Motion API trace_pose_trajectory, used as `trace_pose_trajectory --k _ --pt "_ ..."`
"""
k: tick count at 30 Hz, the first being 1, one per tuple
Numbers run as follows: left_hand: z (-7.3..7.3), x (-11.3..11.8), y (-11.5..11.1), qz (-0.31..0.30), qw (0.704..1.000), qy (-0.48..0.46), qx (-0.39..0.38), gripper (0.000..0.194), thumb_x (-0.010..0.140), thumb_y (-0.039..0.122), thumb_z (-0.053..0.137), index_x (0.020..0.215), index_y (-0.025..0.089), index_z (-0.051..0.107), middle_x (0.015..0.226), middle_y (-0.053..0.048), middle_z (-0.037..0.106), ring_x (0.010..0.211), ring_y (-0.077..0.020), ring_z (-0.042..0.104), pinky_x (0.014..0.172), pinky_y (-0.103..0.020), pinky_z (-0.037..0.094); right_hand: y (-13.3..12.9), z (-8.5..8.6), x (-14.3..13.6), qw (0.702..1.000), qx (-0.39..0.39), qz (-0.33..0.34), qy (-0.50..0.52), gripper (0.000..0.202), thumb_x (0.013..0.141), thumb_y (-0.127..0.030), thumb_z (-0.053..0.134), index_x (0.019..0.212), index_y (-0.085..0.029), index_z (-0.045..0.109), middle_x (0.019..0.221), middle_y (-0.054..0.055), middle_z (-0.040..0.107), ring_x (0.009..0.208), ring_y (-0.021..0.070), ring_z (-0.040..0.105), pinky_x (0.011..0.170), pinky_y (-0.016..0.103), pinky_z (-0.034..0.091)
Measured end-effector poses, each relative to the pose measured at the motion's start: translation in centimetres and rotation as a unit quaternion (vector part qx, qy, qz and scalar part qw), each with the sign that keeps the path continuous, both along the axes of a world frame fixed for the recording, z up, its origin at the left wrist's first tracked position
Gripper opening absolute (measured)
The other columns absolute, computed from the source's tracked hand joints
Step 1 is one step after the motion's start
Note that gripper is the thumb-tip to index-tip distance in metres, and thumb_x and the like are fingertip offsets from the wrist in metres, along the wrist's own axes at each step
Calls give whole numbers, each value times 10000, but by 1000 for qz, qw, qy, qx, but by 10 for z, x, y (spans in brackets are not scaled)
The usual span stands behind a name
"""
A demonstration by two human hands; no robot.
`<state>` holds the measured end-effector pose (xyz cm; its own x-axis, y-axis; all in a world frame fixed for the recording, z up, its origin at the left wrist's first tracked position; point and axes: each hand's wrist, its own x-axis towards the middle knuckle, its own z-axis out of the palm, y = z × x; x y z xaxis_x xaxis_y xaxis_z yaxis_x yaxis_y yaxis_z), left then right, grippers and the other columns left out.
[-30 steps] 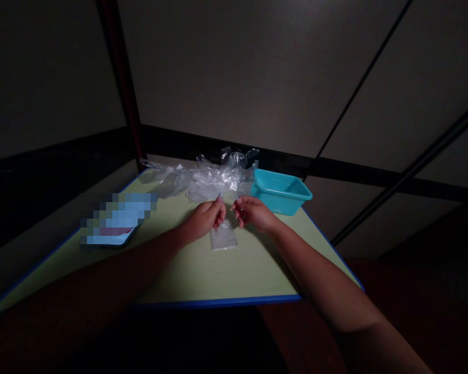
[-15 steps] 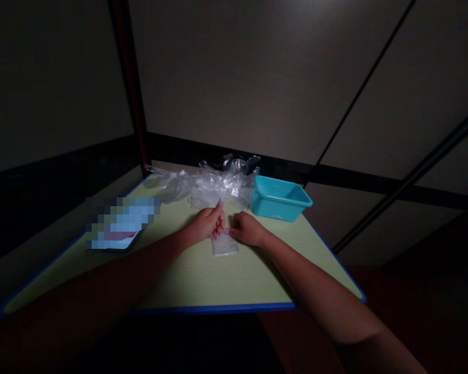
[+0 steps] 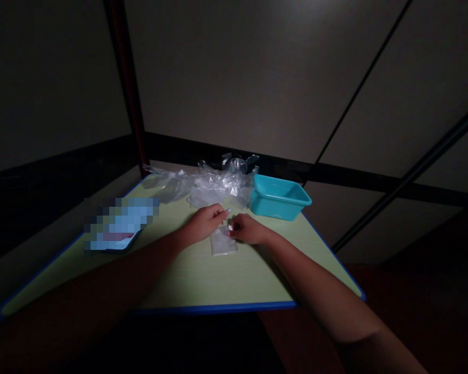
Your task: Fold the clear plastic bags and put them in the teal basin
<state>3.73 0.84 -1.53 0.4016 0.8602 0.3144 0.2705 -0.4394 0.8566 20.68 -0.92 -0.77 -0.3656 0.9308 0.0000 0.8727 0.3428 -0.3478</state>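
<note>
A small clear plastic bag [image 3: 223,245] lies flat on the pale green table [image 3: 187,280], its upper part between my two hands. At the bag's top left corner is my left hand [image 3: 208,222], palm turned down, thumb pointing right and fingers bent toward the bag's upper edge; its fingertips are partly hidden. My right hand [image 3: 248,228] is closed, with thumb and forefinger pinching the bag's top right edge. Only a narrow gap separates the two hands.
Crumpled clear plastic bags [image 3: 214,186] are heaped along the table's far side. A turquoise plastic basket [image 3: 278,205] stands at the far right. On the left lies a phone-like device [image 3: 119,241], its screen blurred out. Blue edging [image 3: 218,308] rims the table, with wall panels behind.
My left hand has rolled over, its thumb swinging from pointing up to pointing right. My right hand stays at the bag's edge, its fingers slightly shifted. The bag remains in place.
</note>
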Motion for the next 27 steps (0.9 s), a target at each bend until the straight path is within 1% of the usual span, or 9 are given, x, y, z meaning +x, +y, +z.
trace_pose_trajectory --k 1,2,3,7,10,15,19,22,27 --pt "0 0 0 1 1000 -3 22 234 768 404 544 711 177 562 675 -4 599 657 -148 557 605 -250 434 1 -1 1 999 -17 3 32 172 717 -272 633 634 -138 566 591 -18 506 576 97 419 542 222 299" --pt "0 0 0 1 1000 -6 28 182 743 360 575 747 178 576 723 -13 616 715 -161 572 645 -260 445 3 -2 3 997 -36 4 70 175 712 -256 630 613 -141 543 558 -32 485 553 88 407 531 219 292" --pt "-1 0 0 -2 1000 -9 19 161 725 327 593 786 178 587 768 -24 630 759 -172 587 676 -270 453 4 -3 4 992 -54 4 111 176 705 -241 627 601 -146 522 536 -44 469 536 82 397 523 216 290" --pt "-4 0 0 -32 998 -3 -48 280 688 274 628 948 174 596 873 -59 674 821 -199 634 732 -296 467 8 -8 9 955 -139 -7 263 201 655 -240 658 618 -162 477 511 -72 457 496 66 379 498 206 293" --pt "-6 -1 1 -56 997 12 -47 332 680 277 634 991 167 602 850 -64 694 791 -214 647 719 -305 464 9 -9 11 927 -171 -15 333 251 604 -273 702 625 -162 478 520 -73 470 494 61 380 490 202 280" --pt "-7 -4 6 -72 995 12 -61 291 626 284 659 884 149 660 847 -82 698 819 -238 645 709 -303 468 13 -11 13 905 -172 -22 388 316 552 -337 740 608 -156 487 525 -67 487 511 62 394 510 207 276" --pt "-7 -3 8 -64 995 2 -73 219 576 257 686 765 146 674 800 -73 700 788 -231 637 697 -293 460 15 -10 12 893 -161 -31 420 375 513 -384 764 592 -155 478 527 -64 496 504 59 395 507 208 269" --pt "-7 -3 10 -40 994 -17 -101 156 555 219 684 689 142 664 720 -56 690 715 -212 625 653 -280 446 14 -8 10 886 -146 -43 439 381 498 -392 773 607 -150 500 551 -51 522 516 64 421 518 212 284" --pt "-3 -5 10 20 988 -88 -126 135 546 214 692 651 140 650 630 -20 664 623 -176 602 613 -267 427 13 -6 10 881 -143 -54 447 367 520 -409 763 643 -130 559 565 -39 544 511 64 429 524 216 291"
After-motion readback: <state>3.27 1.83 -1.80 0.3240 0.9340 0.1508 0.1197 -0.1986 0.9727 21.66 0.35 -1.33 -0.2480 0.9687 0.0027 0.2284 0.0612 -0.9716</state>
